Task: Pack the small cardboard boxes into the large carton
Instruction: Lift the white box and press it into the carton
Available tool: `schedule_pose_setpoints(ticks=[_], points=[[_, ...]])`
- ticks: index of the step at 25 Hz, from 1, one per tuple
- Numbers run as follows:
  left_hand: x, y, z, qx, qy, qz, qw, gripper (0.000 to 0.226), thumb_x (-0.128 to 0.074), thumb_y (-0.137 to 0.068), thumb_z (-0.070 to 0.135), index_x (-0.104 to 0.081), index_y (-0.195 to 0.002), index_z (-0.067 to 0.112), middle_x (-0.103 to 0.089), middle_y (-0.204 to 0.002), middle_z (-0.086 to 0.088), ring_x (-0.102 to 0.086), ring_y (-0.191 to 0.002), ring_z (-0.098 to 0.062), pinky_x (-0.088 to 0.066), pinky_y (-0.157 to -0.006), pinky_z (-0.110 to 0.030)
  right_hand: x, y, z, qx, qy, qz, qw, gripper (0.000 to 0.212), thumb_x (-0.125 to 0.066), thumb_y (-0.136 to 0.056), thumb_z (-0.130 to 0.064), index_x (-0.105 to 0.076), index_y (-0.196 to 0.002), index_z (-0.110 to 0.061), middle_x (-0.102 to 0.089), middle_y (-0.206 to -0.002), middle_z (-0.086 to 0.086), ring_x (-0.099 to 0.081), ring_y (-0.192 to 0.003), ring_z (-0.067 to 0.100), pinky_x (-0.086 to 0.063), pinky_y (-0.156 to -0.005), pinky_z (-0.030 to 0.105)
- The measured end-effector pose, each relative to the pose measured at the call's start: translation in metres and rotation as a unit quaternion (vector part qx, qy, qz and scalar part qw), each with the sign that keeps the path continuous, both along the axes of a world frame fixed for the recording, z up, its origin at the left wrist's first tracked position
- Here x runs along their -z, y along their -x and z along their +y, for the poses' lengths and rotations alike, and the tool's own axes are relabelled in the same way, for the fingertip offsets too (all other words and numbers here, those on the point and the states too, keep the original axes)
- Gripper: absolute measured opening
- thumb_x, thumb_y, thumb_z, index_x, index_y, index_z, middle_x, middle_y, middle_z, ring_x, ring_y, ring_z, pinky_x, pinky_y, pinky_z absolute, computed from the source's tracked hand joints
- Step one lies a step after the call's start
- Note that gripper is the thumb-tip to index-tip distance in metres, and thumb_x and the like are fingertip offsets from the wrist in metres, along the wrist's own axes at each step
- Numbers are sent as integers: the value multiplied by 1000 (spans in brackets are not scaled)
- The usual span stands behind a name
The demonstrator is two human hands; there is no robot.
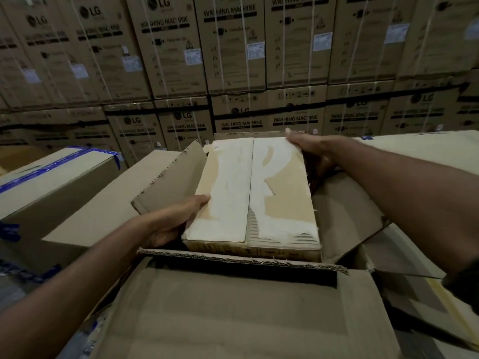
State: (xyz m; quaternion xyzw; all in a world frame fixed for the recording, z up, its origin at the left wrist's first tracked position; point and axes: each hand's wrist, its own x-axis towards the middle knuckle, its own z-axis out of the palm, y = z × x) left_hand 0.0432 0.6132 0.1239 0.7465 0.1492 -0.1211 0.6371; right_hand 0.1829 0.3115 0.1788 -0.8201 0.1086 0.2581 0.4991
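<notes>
Stacks of brown washing-machine cartons (233, 47) fill the background like a wall, each with flat printed sides, pale straps and a small white label. Below them the large carton (233, 320) lies open, made of dull corrugated cardboard. Its near flap is folded outward toward the camera and shows a ragged, fluted edge. Its left flap (171, 177) stands up at a slant with a torn, toothed rim, and its right flap (344, 216) sags outward. To the left a closed carton (33, 200) of the same smooth brown board is sealed with glossy blue tape (51, 164). The small box (256, 193) is in the opening of the large carton, long and rectangular, with its top above the near rim. Whether it rests on anything inside is hidden. Two top flaps meet in a straight seam down its middle. Rough white patches cover much of the tan surface, and bare ribbed corrugation shows at the near right corner. The left hand (171, 221) has its grip closed on the box's near left edge, thumb lying on top and fingers tucked down the side. The right hand (308, 154) has its grip closed on the far right corner, fingers curled over the top edge.
</notes>
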Motion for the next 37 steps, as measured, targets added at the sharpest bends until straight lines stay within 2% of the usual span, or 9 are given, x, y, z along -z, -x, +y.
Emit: schedule_pose_setpoints(ticks=[4,10,14,20,24,26,29,33,37], points=[[-11,-6,-5,25,-126,-5,992,27,-46,-107,46,-59,-103,22,-69,-101,-2,-66,-93,-20,-53,-78,-34,-10,6,11,-12,57,-38,998,82,-47,-87,-83,-58,-121,-9,-65,-114,26,-66,-97,45,-59,-59,55],[-13,-23,-4,8,-203,-85,976,33,-43,-110,37,-69,-101,18,-73,-103,-5,-70,-98,-26,-54,-94,-40,-10,-5,22,-8,127,-79,989,78,-32,-98,-76,-63,-95,-5,-69,-74,14,-65,-69,29,-49,-62,35],[-29,-35,2,-9,-216,-134,967,31,-49,-108,39,-70,-96,20,-72,-88,-2,-69,-67,-10,-50,-52,-23,0,-41,20,3,133,-84,988,75,-39,-98,-73,-64,-110,-4,-71,-89,16,-67,-77,31,-53,-80,38],[17,-58,-7,123,-377,-53,916,26,-49,-107,24,-65,-96,7,-67,-88,-12,-65,-74,-27,-53,-62,-35,56,-31,40,16,202,-21,979,54,-46,-105,-56,-50,-85,-5,-52,-85,13,-53,-76,28,-52,-78,41],[28,-76,-3,159,-417,-53,893,18,-56,-105,26,-60,-95,12,-65,-90,-7,-64,-73,-19,-49,-52,-29,57,-38,37,0,185,22,982,42,-60,-104,-36,-56,-128,-2,-60,-112,16,-61,-96,35,-55,-74,47],[37,-83,-5,198,-447,-26,872,14,-64,-101,23,-59,-101,10,-66,-100,-8,-68,-80,-21,-58,-58,-33,68,-39,43,-53,232,44,970,57,-68,-99,-22,-45,-147,-3,-53,-135,20,-60,-111,37,-55,-91,45],[50,-91,-13,281,-514,-16,810,32,-71,-96,29,-60,-122,15,-63,-115,-5,-60,-99,-23,-48,-77,-33,88,-35,48,-141,347,12,927,66,-68,-100,-18,-38,-154,2,-45,-152,22,-58,-128,38,-48,-110,45],[48,-94,-10,294,-525,-41,798,29,-73,-95,32,-62,-115,14,-65,-119,-9,-55,-94,-22,-43,-75,-29,90,-34,37,-160,368,-85,912,38,-80,-87,-17,-65,-118,0,-67,-107,13,-65,-84,24,-58,-72,36],[34,-70,-13,389,-492,-134,768,61,-72,-92,48,-54,-145,25,-51,-149,0,-55,-116,-16,-45,-91,-29,78,-29,58,-242,422,-111,867,59,-80,-87,-35,-59,-136,-10,-61,-125,6,-64,-102,24,-57,-71,34]])
